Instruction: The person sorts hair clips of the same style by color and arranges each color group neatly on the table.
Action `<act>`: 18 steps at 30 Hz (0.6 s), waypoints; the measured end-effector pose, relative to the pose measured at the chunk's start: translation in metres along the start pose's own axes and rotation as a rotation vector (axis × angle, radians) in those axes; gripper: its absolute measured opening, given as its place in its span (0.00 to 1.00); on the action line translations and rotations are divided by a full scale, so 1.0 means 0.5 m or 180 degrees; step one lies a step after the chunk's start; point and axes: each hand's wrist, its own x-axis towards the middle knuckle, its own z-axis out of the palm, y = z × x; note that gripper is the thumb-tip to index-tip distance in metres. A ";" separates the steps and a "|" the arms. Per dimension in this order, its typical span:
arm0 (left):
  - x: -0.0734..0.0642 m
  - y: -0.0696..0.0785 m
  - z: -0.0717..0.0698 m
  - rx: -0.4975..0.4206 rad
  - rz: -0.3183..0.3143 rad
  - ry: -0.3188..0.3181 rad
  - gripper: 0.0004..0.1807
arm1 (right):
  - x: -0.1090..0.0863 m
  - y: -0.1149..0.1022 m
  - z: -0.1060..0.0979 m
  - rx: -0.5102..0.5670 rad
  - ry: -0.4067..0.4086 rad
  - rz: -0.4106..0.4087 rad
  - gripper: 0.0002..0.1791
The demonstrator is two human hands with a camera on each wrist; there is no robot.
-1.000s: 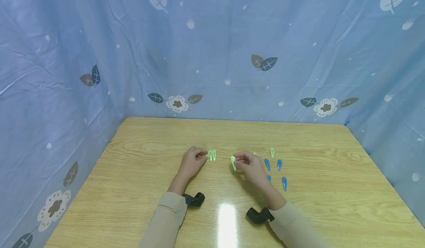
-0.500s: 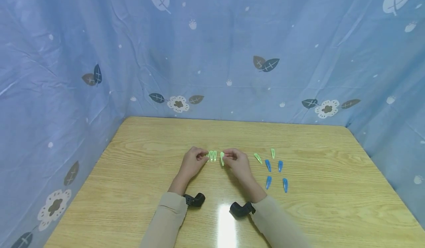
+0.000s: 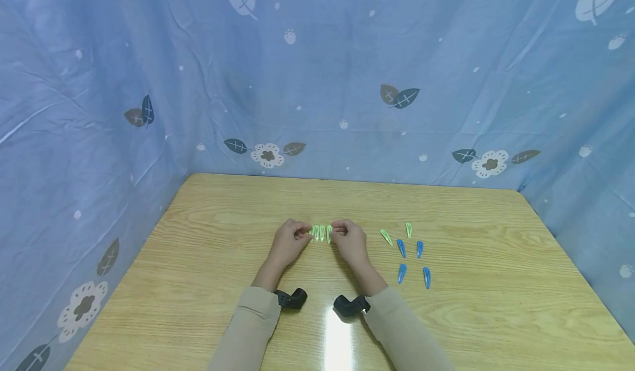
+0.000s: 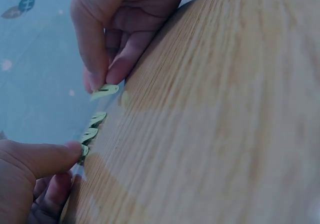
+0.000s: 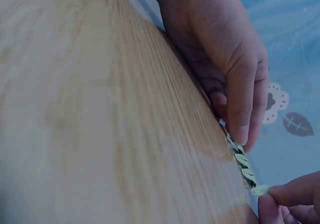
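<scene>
Three light green snap hair clips (image 3: 317, 233) lie side by side in a short row on the wooden table. My left hand (image 3: 289, 242) rests at the row's left end, thumb and forefinger pinching the leftmost clip (image 4: 84, 150), which they partly cover. Just past the row's right end, my right hand (image 3: 350, 242) pinches another green hair clip (image 3: 329, 234) by its side between thumb and fingertips. In the left wrist view, a small gap separates this held clip (image 4: 106, 90) from the row. Its narrow end points toward me.
To the right lie two loose green hair clips, one tilted (image 3: 386, 237) and one upright (image 3: 409, 230). Several blue hair clips (image 3: 401, 248) are scattered just in front of them. A blue patterned curtain (image 3: 317, 84) hangs behind the table (image 3: 223, 205).
My right hand has carried its green hair clip leftward, close up to the row, uncovering the loose clips on the right. The left hand has stayed in place.
</scene>
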 end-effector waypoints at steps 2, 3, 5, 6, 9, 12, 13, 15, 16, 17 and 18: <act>0.000 -0.001 0.000 0.0014 0.0011 0.0004 0.11 | 0.002 -0.003 0.003 -0.0057 0.0020 0.0029 0.09; 0.000 -0.001 0.000 0.0013 0.0018 0.0004 0.11 | 0.003 -0.005 0.004 -0.0084 0.0027 0.0046 0.09; -0.001 -0.002 0.000 0.0020 0.0006 0.0003 0.10 | 0.004 -0.007 0.007 -0.0138 0.0050 0.0085 0.09; -0.001 -0.002 0.001 0.0026 -0.0002 0.0000 0.10 | 0.005 -0.008 0.009 -0.0172 0.0061 0.0100 0.08; -0.002 0.000 0.001 0.0008 -0.0031 -0.0002 0.10 | 0.008 -0.010 0.012 -0.0262 0.0083 0.0143 0.08; -0.002 0.001 0.001 0.0019 -0.0049 0.0004 0.10 | 0.010 -0.012 0.014 -0.0342 0.0091 0.0156 0.08; -0.002 0.002 0.001 0.0017 -0.0051 0.0008 0.10 | 0.011 -0.013 0.014 -0.0357 0.0091 0.0153 0.08; -0.001 0.003 0.001 0.0028 -0.0048 0.0015 0.10 | 0.012 -0.013 0.015 -0.0371 0.0087 0.0144 0.08; -0.001 0.004 0.000 0.0028 -0.0045 0.0014 0.10 | 0.012 -0.014 0.015 -0.0375 0.0092 0.0145 0.08; 0.000 0.004 0.000 0.0028 -0.0045 0.0013 0.10 | 0.013 -0.014 0.015 -0.0377 0.0096 0.0146 0.08; 0.000 0.004 0.000 0.0025 -0.0048 0.0011 0.11 | 0.013 -0.014 0.015 -0.0377 0.0099 0.0149 0.08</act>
